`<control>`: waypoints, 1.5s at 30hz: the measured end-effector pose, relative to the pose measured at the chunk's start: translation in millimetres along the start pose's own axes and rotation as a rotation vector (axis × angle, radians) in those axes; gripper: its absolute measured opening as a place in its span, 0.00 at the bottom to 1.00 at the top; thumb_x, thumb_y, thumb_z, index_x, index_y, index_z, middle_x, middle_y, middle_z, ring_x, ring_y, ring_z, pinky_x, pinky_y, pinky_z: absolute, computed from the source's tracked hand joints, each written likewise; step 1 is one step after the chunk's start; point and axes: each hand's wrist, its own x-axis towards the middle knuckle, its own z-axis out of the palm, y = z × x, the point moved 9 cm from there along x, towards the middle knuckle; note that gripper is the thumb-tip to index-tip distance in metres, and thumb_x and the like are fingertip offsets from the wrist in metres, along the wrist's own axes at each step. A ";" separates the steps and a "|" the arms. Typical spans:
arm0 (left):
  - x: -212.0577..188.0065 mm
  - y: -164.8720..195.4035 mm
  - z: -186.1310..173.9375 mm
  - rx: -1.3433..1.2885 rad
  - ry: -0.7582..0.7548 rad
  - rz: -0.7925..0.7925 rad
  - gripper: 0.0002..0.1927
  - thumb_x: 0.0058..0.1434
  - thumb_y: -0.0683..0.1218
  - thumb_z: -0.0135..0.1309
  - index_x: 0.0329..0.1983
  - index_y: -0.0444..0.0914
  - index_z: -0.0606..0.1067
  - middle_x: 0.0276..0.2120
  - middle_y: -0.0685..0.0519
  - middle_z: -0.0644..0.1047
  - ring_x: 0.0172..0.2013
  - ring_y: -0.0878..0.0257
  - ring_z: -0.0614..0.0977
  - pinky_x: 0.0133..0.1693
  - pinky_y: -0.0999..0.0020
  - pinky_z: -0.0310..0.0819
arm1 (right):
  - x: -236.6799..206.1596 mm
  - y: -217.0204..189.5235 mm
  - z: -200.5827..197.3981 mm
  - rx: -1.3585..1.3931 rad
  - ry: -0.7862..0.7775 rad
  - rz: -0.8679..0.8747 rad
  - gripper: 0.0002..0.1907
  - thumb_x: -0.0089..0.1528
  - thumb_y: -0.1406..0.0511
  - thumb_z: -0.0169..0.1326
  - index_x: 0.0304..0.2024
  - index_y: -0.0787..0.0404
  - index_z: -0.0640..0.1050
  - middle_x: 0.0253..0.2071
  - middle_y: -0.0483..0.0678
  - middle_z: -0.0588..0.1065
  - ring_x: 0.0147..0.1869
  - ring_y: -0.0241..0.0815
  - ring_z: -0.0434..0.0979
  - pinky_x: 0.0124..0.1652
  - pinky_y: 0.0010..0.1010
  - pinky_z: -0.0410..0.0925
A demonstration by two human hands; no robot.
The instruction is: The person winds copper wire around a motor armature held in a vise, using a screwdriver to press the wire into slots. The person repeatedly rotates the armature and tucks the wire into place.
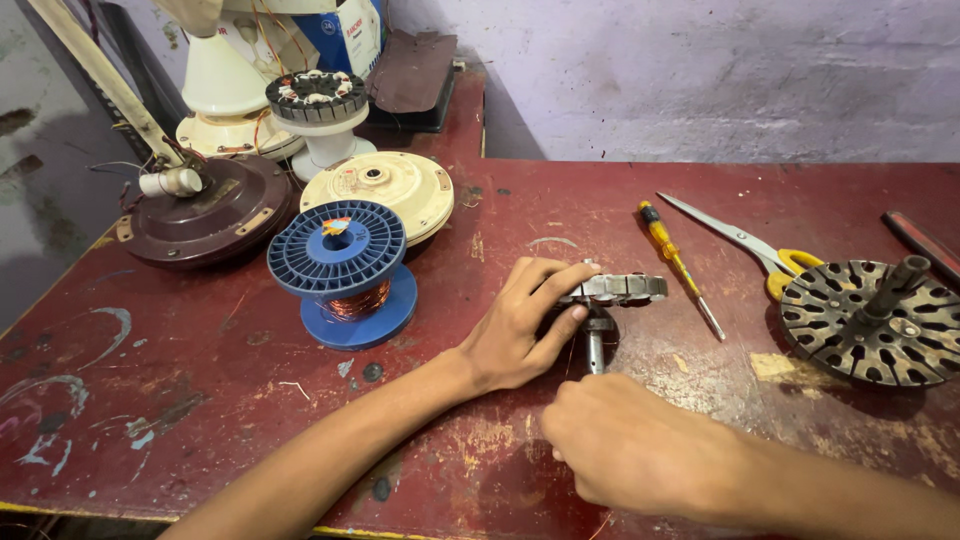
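Fingers [560, 280] of our left hand [515, 330] curl around the edge of the metal motor core [620, 289], which stands on its shaft mid-table. Our right hand [625, 445] is closed near the shaft's [595, 350] base; we cannot tell what it grips. A blue wire spool [340, 265] sits left, a screwdriver [678, 265] right, on the red table [200, 400]
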 end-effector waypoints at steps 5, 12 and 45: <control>-0.4 1.0 1.2 0.021 0.004 0.023 0.23 0.69 0.43 0.56 0.66 0.36 0.67 0.53 0.44 0.72 0.54 0.48 0.74 0.58 0.57 0.70 | -2.9 -9.0 4.7 0.069 -0.104 -0.046 0.07 0.53 0.69 0.59 0.22 0.66 0.78 0.24 0.62 0.75 0.34 0.62 0.79 0.37 0.49 0.72; -0.5 0.2 1.7 0.039 0.000 0.023 0.25 0.69 0.45 0.57 0.66 0.36 0.66 0.53 0.44 0.72 0.54 0.49 0.74 0.58 0.57 0.71 | -11.4 -33.6 24.1 0.078 -0.327 -0.271 0.16 0.60 0.61 0.57 0.23 0.68 0.77 0.23 0.62 0.74 0.32 0.62 0.78 0.34 0.51 0.70; 0.6 -5.5 1.3 0.011 0.016 0.024 0.25 0.64 0.44 0.59 0.63 0.36 0.66 0.50 0.44 0.72 0.52 0.49 0.74 0.54 0.57 0.71 | 2.1 -53.4 38.4 -0.030 0.092 -0.431 0.11 0.57 0.63 0.58 0.22 0.60 0.75 0.23 0.57 0.74 0.33 0.56 0.79 0.31 0.45 0.71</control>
